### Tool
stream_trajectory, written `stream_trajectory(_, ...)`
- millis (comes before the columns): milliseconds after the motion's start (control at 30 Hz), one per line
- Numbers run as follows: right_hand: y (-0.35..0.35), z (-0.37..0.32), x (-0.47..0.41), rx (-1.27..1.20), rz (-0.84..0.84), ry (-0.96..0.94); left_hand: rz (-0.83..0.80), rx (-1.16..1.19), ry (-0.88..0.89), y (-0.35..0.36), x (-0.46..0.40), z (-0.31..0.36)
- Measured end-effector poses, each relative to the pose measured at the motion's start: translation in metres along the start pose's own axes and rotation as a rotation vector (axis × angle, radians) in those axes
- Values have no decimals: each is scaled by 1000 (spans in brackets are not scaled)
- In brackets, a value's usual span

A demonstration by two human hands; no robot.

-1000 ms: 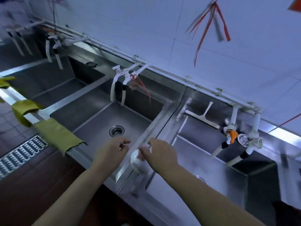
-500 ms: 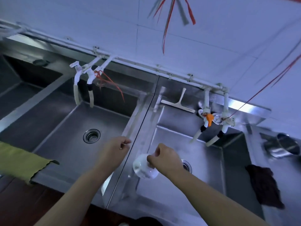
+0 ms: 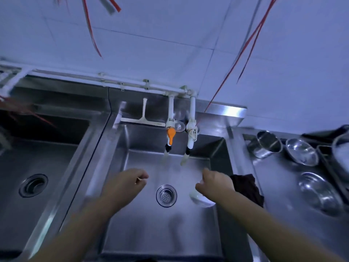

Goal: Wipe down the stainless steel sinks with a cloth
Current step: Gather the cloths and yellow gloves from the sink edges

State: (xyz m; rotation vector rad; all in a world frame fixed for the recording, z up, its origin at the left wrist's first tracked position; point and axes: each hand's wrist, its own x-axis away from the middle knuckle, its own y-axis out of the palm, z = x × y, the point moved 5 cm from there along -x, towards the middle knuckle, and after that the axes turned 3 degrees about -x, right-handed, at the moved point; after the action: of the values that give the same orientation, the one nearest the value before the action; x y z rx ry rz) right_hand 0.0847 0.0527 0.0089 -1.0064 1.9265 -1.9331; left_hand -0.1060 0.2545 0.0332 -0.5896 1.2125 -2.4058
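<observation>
Fingers (image 3: 140,176) of left hand (image 3: 125,183) curled in loosely over the middle sink (image 3: 217,148), pinching a thin pale sliver too small to identify. Right hand (image 3: 215,183) at centre right, fingers bent round the rim of a white bowl (image 3: 200,199), held over the basin floor near its right wall. Contents of the bowl hidden. Round strainer drain (image 3: 166,195) between the two hands, on the basin floor. Dark cloth (image 3: 247,188) bunched on the sink's right rim, just behind the right wrist, untouched by either hand. Two white taps (image 3: 171,137) hanging over the back of the basin, one with an orange handle; white squeegee (image 3: 142,118) leaning on the back ledge. Second sink (image 3: 47,159) at left, own drain at lower left, split off by a sloped steel divider. On the table (image 3: 273,186) at right: steel cup (image 3: 268,143) on its side, steel bowls (image 3: 302,152) empty as far as visible. Bare basin floor toward the lower edge of the frame.
</observation>
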Motion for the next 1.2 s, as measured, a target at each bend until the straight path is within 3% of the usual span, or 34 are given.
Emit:
stream_trajectory(300, -59, 98, -103, -171, 112, 80, -123, -40, -50, 63, -53, 56)
stream_trajectory(500, -104, 106, -171, -229, 213, 66, -118, -46, -78, 68, -72, 66)
stream_trajectory(767, -128, 105, -243, -222, 215, 20, -110, -115, -94, 59, -86, 74)
stream_trajectory(1200, -134, 109, -262, -114, 313, -145, -117, -146, -72, 65, -97, 85)
